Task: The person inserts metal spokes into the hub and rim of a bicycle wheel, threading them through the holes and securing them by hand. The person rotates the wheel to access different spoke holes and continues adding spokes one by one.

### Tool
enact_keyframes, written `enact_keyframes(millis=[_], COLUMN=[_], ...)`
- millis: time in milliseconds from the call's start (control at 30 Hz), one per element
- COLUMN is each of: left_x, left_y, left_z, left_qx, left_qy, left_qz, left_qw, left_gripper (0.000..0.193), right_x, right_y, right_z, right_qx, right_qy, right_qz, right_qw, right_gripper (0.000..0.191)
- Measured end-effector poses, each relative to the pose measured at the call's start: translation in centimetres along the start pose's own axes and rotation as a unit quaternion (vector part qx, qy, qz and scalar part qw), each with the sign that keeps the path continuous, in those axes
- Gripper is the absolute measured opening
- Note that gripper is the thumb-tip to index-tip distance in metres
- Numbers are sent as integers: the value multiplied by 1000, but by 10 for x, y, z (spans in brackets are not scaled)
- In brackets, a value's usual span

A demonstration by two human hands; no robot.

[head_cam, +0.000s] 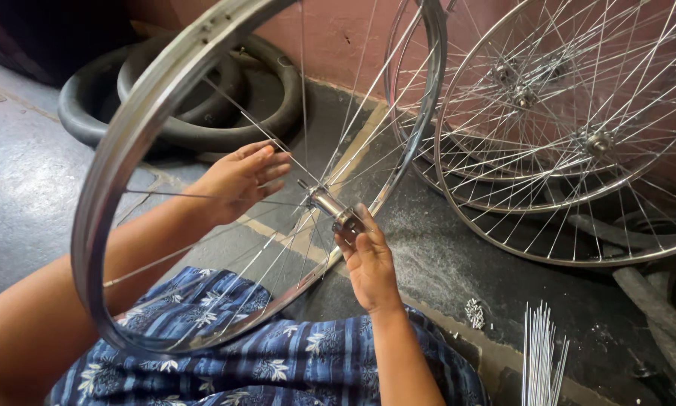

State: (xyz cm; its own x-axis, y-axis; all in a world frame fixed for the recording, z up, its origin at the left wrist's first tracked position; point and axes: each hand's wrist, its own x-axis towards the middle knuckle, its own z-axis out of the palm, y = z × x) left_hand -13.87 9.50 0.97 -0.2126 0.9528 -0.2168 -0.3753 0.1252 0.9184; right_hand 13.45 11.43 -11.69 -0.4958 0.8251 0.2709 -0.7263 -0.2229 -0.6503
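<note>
At wheel hub (330,207): right hand (369,263) pinching; left hand (240,179) open, perhaps touching spokes (202,199).

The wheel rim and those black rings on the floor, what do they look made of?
The wheel rim looks like bright polished metal, likely steel or chromed: it is silvery and mirrors light. The black rings look like matte rubber, probably tyres or tubes: dull, soft-edged.

Two hands: left hand (240,179), right hand (368,263). One wheel rim (120,158) in work, with one hub (330,207). Three finished wheels (578,143) against the wall, as far as can be told. Two rubber tyres (202,113). One bundle of loose spokes (541,361).
</note>
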Motion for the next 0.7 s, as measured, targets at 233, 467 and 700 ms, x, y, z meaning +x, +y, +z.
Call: enact_keyframes(millis=[233,467,700], left_x=[29,26,-5], left_y=[-20,7,22], left_z=[-3,-34,-4], left_qx=[-21,-50,-8], left_qy=[42,97,81], left_qz=[61,124,294], left_qw=[997,986,952], left_gripper=[17,6,10], right_x=[1,0,-2], right_y=[-10,-13,-2], right_z=[-1,11,-1], right_qx=[-1,15,15], right_qy=[21,44,-5], right_qz=[-1,4,-1], right_qw=[1000,999,1000], right_gripper=[67,72,56])
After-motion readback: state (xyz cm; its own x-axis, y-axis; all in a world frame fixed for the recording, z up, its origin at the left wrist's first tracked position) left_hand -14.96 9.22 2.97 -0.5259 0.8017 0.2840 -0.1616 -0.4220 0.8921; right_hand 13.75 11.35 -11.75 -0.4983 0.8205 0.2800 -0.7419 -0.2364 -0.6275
